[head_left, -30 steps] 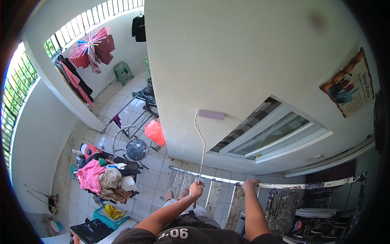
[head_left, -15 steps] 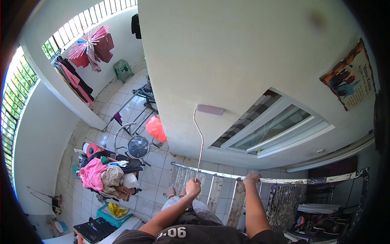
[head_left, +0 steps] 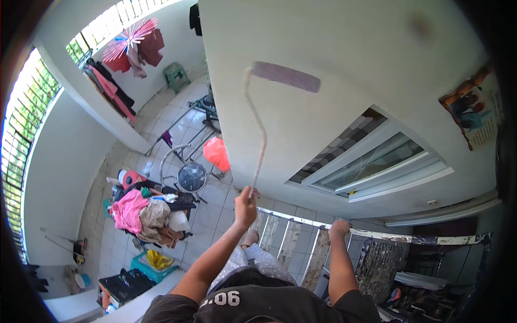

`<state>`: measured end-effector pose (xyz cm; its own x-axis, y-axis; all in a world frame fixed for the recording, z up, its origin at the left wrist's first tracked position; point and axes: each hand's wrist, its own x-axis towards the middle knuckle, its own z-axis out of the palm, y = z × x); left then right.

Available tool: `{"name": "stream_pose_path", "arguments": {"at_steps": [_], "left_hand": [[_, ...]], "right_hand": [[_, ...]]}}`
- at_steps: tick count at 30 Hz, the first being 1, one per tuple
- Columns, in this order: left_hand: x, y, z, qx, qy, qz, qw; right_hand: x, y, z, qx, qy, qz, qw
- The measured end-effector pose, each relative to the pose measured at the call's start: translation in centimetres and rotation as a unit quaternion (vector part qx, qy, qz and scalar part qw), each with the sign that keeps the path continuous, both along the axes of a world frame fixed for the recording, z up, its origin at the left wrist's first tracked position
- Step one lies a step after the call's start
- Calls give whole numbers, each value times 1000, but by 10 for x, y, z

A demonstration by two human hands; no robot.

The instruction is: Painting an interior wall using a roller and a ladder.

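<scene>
My left hand (head_left: 245,209) is closed round the lower end of a paint roller's long, bent, pale rod. The roller's lilac-grey sleeve (head_left: 286,77) is high in front of the white wall (head_left: 344,48), slightly smeared by motion. Whether it touches the wall, I cannot tell. My right hand (head_left: 339,229) wraps round the paint-spattered side rail of a ladder (head_left: 382,235). Worn ladder rungs show between my arms, with one bare foot (head_left: 251,237) beside them.
Right of the roller, the wall holds a white-framed sliding window (head_left: 371,156) and a scroll-shaped poster (head_left: 474,110). On the tiled floor below stand a round stool (head_left: 192,176), a heap of clothes (head_left: 142,212), a red plastic bag (head_left: 216,154) and a teal crate (head_left: 153,269).
The roller has risen along the wall and looks larger. My left hand has lifted with it, moving slightly left. My right hand stays on the ladder rail. The whole view has shifted a little.
</scene>
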<state>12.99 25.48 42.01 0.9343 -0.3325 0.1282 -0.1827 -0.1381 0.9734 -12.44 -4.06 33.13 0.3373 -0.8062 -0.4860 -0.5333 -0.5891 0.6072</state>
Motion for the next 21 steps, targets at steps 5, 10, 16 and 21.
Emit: {"name": "stream_pose_path", "arguments": {"at_steps": [5, 10, 16, 21], "left_hand": [[6, 103, -46, 88, 8, 79, 993], [-19, 227, -79, 129, 23, 193, 972], [-70, 297, -107, 236, 58, 227, 943], [-88, 311, -125, 296, 149, 230, 915]], "right_hand": [[-8, -7, -19, -11, 21, 20, 1000], [20, 3, -7, 21, 58, -44, 997], [17, 1, -16, 22, 62, -38, 997], [24, 4, -7, 37, 51, -91, 994]]}}
